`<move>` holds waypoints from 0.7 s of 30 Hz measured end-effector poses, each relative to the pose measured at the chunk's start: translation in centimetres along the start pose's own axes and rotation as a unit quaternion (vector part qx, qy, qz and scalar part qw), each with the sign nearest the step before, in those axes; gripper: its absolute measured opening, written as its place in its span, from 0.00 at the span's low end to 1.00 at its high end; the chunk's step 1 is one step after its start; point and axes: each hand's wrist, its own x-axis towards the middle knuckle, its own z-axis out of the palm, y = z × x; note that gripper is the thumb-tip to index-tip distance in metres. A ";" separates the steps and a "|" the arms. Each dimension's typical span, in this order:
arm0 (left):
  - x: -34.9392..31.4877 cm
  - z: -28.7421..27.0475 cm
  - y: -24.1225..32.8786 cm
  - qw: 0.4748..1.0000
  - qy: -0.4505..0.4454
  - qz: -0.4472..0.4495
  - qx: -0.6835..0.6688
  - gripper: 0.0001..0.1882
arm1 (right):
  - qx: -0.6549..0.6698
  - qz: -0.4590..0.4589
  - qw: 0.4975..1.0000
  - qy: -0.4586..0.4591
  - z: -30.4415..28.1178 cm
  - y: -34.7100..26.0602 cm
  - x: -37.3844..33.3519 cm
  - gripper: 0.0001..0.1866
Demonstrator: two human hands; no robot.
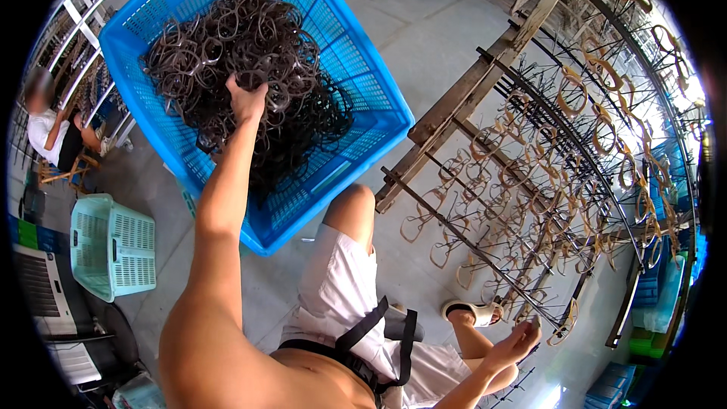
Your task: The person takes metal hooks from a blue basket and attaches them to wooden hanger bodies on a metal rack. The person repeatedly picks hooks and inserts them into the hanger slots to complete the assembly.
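My left hand (pixel 246 102) reaches over a heap of dark eyeglass frames (pixel 227 38) in a large blue plastic basket (pixel 371 68). Its thumb and forefinger are apart and touch the tangled frames; the other fingertips are partly hidden. At the lower right, my right hand (pixel 519 342) is closed with curled fingers, close to the low end of a rack rod (pixel 492 280). Whatever it may hold is too small to name. Tan eyeglass frames (pixel 572 91) hang on thin wires along the rack's rods, one of them (pixel 563 323) just beside my right hand.
The rack's wooden beam (pixel 454 106) stands right of the basket. A pale green basket (pixel 113 250) sits on the floor at left, with a seated person (pixel 57 129) behind it. Blue crates (pixel 609 386) are at lower right. My sandalled foot (pixel 473 312) is under the rack.
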 end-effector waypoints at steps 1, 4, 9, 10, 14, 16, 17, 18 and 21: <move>-0.8 -0.3 -0.1 0.996 -0.012 0.010 -0.090 0.42 | 0.008 0.013 1.000 -0.027 0.9 -0.6 -0.5 0.14; -5.2 -2.4 -0.8 0.979 -0.075 0.002 -0.189 0.39 | -0.017 -0.108 0.981 -0.160 4.9 -3.2 -2.0 0.12; -13.4 -5.4 -1.5 0.967 -0.228 0.116 0.015 0.31 | 0.146 -0.010 0.859 -0.490 15.5 -9.9 -6.1 0.10; -15.1 -6.0 -1.3 0.948 -0.235 0.177 0.122 0.29 | 0.199 0.014 0.833 -0.516 18.2 -11.3 -7.2 0.11; -19.3 -8.3 0.6 0.912 -0.217 0.317 0.144 0.30 | 0.205 -0.202 0.861 -0.420 26.9 -16.1 -10.3 0.21; -20.3 -9.2 1.6 0.888 -0.225 0.365 0.164 0.33 | 0.143 -0.215 0.853 -0.453 29.1 -17.4 -11.3 0.25; -20.6 -9.5 2.1 0.887 -0.252 0.336 0.192 0.35 | 0.192 -0.158 0.860 -0.444 30.1 -18.2 -12.0 0.21; -20.8 -9.9 2.4 0.882 -0.285 0.306 0.218 0.36 | 0.178 -0.173 0.856 -0.453 30.6 -18.4 -11.9 0.20; -20.5 -10.4 2.7 0.917 -0.256 0.280 0.125 0.39 | 0.136 -0.205 0.844 -0.476 31.0 -18.8 -11.9 0.16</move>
